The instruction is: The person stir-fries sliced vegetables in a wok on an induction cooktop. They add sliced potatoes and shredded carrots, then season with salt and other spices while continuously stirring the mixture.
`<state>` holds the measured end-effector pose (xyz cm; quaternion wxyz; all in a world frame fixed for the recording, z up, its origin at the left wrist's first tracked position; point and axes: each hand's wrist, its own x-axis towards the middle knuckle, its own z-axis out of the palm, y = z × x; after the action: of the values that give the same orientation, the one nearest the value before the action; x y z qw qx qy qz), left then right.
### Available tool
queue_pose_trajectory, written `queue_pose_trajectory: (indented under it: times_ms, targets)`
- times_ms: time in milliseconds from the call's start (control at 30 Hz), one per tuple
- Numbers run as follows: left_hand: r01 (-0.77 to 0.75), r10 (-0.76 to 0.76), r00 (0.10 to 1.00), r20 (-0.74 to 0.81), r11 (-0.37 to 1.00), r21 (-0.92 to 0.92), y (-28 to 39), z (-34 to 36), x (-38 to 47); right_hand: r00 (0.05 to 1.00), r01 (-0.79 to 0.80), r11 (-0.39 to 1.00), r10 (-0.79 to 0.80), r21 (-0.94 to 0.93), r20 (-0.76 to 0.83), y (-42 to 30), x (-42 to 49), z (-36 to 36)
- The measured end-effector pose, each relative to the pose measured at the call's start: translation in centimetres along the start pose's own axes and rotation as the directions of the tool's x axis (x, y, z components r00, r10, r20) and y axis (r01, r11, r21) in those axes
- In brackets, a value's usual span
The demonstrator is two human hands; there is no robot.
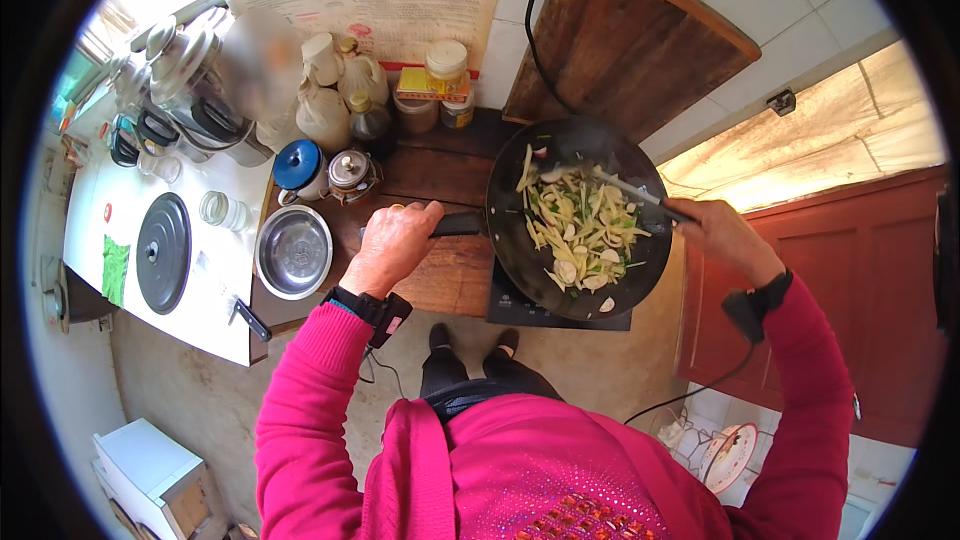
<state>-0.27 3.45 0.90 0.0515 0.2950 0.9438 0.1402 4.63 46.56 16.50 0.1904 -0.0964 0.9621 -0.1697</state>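
My left hand (397,242) grips the black handle (459,225) of a dark wok (517,281). The wok sits over a black induction cooktop (517,306), which it mostly hides. Inside lies a heap of pale vegetable strips (562,217), mixed with whitish round slices and green pieces. My right hand (716,229) is closed around the dark grip of a metal spatula (634,191). The spatula reaches in from the wok's right side, and its blade is partly hidden at the upper part of the food.
A steel bowl (294,251), a blue-lidded enamel mug (298,165) and a lidded jar (350,171) stand left of the wok. Several bottles and jars line the wall. A knife (251,320) and a black lid (163,253) lie on the white counter. A wooden board (634,37) leans behind.
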Motion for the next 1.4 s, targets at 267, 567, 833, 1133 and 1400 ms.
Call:
queue_pose_trajectory:
  times_ms: [267,567,833,1133,1400]
  targets:
    - [0.012,-0.013,1.000,-0.027,1.000,-0.012,0.3,-0.3,0.2,0.994,-0.041,0.994,0.051,-0.101,0.100,-1.8,-12.7,-4.3]
    - [-0.001,0.000,0.999,-0.041,1.000,-0.023,0.2,-0.3,0.2,0.714,-0.695,0.595,0.636,0.403,0.292,4.2,-10.6,-4.7]
    - [0.017,-0.017,1.000,-0.004,1.000,-0.009,0.0,0.1,0.4,0.706,-0.707,0.366,0.412,0.605,0.576,4.6,-2.4,-1.1]
    - [0.001,-0.001,1.000,-0.017,1.000,-0.023,0.2,-0.3,0.5,0.965,0.082,0.997,-0.082,0.010,0.248,3.4,-4.2,-8.4]
    - [0.016,-0.016,1.000,-0.004,1.000,-0.017,0.1,0.3,0.6,0.660,-0.560,0.812,0.558,-0.165,0.503,4.5,-3.2,-9.4]
